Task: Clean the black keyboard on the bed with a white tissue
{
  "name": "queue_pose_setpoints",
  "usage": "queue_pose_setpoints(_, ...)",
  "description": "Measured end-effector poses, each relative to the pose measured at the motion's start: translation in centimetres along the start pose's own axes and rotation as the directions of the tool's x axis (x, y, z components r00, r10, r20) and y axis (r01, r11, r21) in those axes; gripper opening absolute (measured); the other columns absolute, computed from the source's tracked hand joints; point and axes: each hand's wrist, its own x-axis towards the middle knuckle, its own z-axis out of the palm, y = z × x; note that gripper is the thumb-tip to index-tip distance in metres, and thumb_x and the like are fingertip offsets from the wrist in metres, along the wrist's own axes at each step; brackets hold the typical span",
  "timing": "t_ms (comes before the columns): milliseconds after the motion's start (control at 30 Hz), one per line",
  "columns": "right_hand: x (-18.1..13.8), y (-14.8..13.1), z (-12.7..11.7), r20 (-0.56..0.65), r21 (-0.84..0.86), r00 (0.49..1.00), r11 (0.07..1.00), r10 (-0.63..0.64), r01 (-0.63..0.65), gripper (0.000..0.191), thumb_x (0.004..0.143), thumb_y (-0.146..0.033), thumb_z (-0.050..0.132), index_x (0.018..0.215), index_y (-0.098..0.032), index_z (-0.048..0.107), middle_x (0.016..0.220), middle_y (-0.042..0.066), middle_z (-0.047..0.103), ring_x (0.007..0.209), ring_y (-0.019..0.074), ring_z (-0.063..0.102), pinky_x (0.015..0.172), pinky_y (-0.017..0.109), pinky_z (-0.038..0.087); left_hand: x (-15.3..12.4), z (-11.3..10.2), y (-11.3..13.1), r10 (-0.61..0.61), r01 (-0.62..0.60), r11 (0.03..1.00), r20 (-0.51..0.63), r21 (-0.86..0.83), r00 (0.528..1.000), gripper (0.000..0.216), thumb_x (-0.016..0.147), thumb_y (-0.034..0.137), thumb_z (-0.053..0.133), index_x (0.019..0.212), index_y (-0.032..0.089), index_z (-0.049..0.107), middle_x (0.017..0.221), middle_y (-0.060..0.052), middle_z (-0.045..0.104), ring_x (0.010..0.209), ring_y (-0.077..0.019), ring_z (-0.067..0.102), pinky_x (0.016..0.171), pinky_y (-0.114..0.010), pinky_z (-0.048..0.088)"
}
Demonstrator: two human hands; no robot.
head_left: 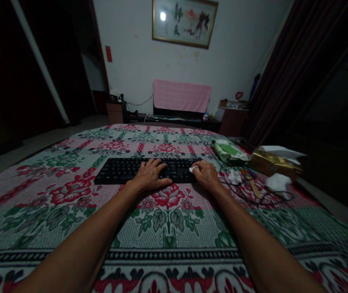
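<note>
Keyboard: black (117, 171), flat on the floral cloth (168, 148), long side across the view, ahead of the person.
Left hand: spread (151, 174), palm down, on the middle of the keyboard; grips nothing visible.
Right hand: fingers (206, 174) curled closed on a white wad (193, 169) at the keyboard's right end. The wad is probably tissue; the fingers hide most of it.
Right of keyboard: black cable (261, 201) in loose loops, small white crumple (234, 177), larger white crumple (278, 183), tan stick (255, 189).
Behind these: green-and-white packet (229, 152), left of a gold box (270, 162).
Far wall: pink towel (181, 95) below a framed picture (184, 22).
</note>
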Motion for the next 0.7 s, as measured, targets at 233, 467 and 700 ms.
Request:
queue_pose_setpoints(233,-0.2,-0.1,-0.5,0.024,-0.001,0.999,0.999,-0.047,0.047,0.022,0.073,-0.019,0.047,0.069,-0.018,0.069,0.073,0.005,0.064,0.072,0.0168,0.055,0.07,0.027,0.038,-0.2,-0.2,0.1,0.008,-0.008,1.0,-0.02,-0.005,1.0,0.071,0.078,0.068,0.043,0.133,0.023,0.046,0.143,-0.011,0.039,0.129,-0.0322,0.034,0.1,-0.05,0.032)
queue_pose_setpoints(467,0.2,1.8,-0.2,-0.198,0.132,0.971,0.985,0.136,-0.111,0.03,0.078,-0.021,0.038,0.084,-0.016,0.068,0.083,0.008,0.062,0.081,0.0194,0.055,0.075,0.029,0.041,-0.2,-0.1,-0.1,0.01,-0.011,0.998,-0.025,-0.055,1.0,0.071,0.076,0.069,0.045,0.132,0.026,0.047,0.143,-0.009,0.039,0.13,-0.0321,0.033,0.102,-0.05,0.029)
queue_pose_setpoints(700,0.0,2.3,0.4,-0.142,0.146,0.979,0.981,0.149,-0.128,0.031,0.079,-0.021,0.037,0.088,-0.014,0.066,0.086,0.009,0.063,0.083,0.0196,0.056,0.079,0.029,0.041,-0.1,-0.2,-0.3,-0.002,-0.002,0.996,-0.045,-0.086,0.999,0.071,0.075,0.071,0.044,0.129,0.025,0.051,0.142,-0.009,0.04,0.127,-0.031,0.037,0.103,-0.048,0.028)
